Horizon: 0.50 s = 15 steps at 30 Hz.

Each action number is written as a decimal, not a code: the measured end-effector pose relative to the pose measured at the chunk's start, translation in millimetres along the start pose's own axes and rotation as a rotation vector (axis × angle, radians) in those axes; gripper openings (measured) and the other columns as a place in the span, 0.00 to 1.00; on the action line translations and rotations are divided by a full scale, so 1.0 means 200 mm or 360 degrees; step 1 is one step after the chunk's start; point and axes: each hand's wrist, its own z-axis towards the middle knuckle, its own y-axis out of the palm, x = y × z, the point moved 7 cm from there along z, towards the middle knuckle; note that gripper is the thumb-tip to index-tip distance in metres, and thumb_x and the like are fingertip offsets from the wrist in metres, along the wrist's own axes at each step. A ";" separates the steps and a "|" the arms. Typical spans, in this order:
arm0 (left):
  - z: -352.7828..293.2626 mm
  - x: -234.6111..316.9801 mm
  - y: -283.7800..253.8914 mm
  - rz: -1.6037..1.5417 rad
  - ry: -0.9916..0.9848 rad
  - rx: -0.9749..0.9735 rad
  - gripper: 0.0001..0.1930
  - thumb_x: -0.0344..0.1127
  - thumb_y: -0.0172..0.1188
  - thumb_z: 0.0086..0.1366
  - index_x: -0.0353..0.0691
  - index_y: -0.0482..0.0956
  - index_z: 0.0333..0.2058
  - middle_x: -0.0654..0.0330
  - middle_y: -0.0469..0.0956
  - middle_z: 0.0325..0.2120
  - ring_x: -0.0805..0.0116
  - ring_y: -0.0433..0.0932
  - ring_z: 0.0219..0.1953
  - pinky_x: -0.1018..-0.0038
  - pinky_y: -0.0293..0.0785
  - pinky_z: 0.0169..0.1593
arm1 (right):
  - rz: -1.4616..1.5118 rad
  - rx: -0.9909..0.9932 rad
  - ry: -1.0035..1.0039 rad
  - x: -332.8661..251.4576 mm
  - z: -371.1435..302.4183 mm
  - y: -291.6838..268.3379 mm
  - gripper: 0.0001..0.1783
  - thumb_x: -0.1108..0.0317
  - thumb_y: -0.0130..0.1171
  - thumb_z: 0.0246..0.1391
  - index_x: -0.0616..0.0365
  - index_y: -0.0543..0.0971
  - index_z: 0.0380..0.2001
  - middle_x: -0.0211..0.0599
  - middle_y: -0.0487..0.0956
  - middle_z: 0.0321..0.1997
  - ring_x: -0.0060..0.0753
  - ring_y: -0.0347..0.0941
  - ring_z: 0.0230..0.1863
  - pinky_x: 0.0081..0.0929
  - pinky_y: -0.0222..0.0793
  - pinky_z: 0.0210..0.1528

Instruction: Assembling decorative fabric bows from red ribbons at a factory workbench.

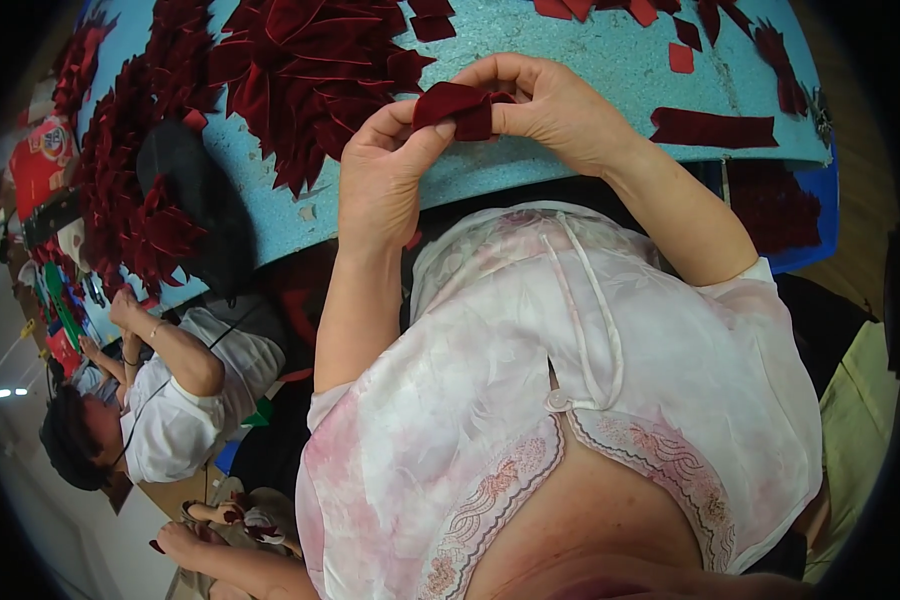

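Note:
Both my hands hold one folded piece of dark red velvet ribbon (450, 108) above the near edge of the table. My left hand (385, 180) pinches its left side, with the thumb across the front. On the other end, my right hand (560, 110) is closed, its thumb and fingers gripping the fabric. Just beyond my left hand lies a large heap of folded, pointed velvet pieces (305, 80). To the right of my right hand, a flat velvet strip (715, 128) rests close to the table edge.
The light blue table (560, 170) also carries small red squares (681, 58) and a bundle of velvet (780, 68). Below its right end stands a blue bin (828, 210) with dark red fabric inside. At left, a black rounded object (198, 205) sits beside more velvet; people (185, 400) work there.

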 end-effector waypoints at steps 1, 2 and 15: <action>0.00 0.00 0.00 0.0036 0.0019 0.0014 0.11 0.22 0.63 0.53 0.34 0.77 0.37 0.61 0.79 0.33 0.75 0.75 0.35 0.79 0.70 0.44 | 0.0042 0.0003 0.0030 0.01 0.00 0.00 0.18 0.78 0.57 0.47 0.63 0.75 0.44 0.35 0.77 0.39 0.23 0.73 0.38 0.19 0.70 0.43; 0.00 0.01 0.00 0.0071 0.0039 0.0028 0.12 0.22 0.64 0.53 0.34 0.77 0.38 0.61 0.79 0.33 0.75 0.75 0.35 0.79 0.70 0.44 | 0.0083 0.0007 0.0061 0.02 0.00 -0.01 0.18 0.77 0.58 0.47 0.63 0.75 0.44 0.34 0.77 0.39 0.23 0.73 0.38 0.19 0.70 0.42; 0.04 0.00 0.02 -0.0211 0.0065 0.0103 0.11 0.23 0.63 0.55 0.33 0.77 0.38 0.61 0.79 0.33 0.75 0.76 0.35 0.79 0.72 0.44 | 0.0024 0.0221 -0.0215 -0.03 -0.02 -0.03 0.07 0.76 0.60 0.49 0.56 0.74 0.32 0.35 0.74 0.48 0.21 0.72 0.43 0.19 0.70 0.46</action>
